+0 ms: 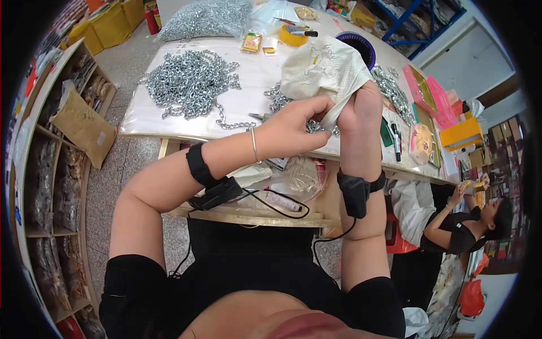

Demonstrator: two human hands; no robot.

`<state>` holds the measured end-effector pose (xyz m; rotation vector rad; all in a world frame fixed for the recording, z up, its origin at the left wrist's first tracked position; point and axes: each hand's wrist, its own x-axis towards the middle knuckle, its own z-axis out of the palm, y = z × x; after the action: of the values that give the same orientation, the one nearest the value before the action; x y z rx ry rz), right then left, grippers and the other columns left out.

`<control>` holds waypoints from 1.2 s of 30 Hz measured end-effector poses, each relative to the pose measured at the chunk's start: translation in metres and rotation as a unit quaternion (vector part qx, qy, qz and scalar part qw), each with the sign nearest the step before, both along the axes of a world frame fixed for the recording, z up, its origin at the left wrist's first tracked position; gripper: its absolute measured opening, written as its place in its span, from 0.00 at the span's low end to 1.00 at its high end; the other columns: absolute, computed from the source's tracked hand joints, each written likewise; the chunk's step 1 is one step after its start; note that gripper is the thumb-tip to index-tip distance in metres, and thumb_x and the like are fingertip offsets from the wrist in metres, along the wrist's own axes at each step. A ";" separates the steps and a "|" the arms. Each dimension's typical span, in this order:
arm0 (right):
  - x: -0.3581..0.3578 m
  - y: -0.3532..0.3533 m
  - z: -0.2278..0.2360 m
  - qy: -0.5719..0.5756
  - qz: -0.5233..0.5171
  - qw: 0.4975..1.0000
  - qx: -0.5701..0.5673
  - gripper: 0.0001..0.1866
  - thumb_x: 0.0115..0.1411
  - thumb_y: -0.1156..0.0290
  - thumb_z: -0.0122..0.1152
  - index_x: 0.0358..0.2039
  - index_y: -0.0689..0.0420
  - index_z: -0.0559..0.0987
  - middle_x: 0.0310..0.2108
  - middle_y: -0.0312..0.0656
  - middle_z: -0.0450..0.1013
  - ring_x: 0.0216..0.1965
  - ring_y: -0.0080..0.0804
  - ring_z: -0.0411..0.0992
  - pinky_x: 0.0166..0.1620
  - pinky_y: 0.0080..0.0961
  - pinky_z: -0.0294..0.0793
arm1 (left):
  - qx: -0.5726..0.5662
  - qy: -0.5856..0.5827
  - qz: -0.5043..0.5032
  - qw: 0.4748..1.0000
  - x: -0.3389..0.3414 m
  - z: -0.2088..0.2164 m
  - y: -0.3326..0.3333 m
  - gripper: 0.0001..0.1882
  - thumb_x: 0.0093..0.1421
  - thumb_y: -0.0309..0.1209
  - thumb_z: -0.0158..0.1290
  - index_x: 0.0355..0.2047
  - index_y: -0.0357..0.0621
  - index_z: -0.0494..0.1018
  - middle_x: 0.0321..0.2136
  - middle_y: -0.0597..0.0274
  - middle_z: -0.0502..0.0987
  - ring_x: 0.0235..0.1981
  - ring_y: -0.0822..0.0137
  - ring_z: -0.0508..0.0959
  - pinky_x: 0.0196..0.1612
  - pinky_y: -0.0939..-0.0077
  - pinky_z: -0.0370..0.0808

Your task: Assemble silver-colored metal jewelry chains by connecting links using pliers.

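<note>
A white textured cloth [324,68] with a small yellow mark is held up over the table's front part. My left hand [296,127], a bangle on its wrist, pinches the cloth's near edge. My right hand [361,110] is raised against the cloth's right side; its fingers are hidden behind or inside the fabric. Under and behind the cloth lies a silver metal chain [276,97], partly covered. A larger chain heap [192,79] sits to the left, one strand trailing toward my left wrist. Metal tool tips [258,116] poke out beside that wrist.
An open drawer [265,217] with cord and a tube juts out before me. Around the table [141,116] stand a bag of chain [206,20], yellow tape [293,36], a dark purple basket [361,45] and markers [396,141]. Shelves [56,186] line the left. A person [460,226] works at right.
</note>
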<state>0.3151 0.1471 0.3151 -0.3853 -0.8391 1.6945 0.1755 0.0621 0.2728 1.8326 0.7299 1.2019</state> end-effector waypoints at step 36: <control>0.040 0.068 -0.011 -0.399 -0.183 0.850 0.290 0.29 0.70 0.62 0.57 0.68 0.59 0.66 0.60 0.53 0.71 0.60 0.46 0.71 0.66 0.44 0.71 | 0.314 0.120 0.124 0.934 0.026 0.011 -0.028 0.12 0.56 0.28 0.62 0.36 0.40 0.71 0.29 0.54 0.72 0.33 0.51 0.74 0.40 0.60 0.69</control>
<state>0.3555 0.2153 0.3040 -0.7868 -1.7022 0.8147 0.2016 0.0346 0.2843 2.5053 0.7850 1.5126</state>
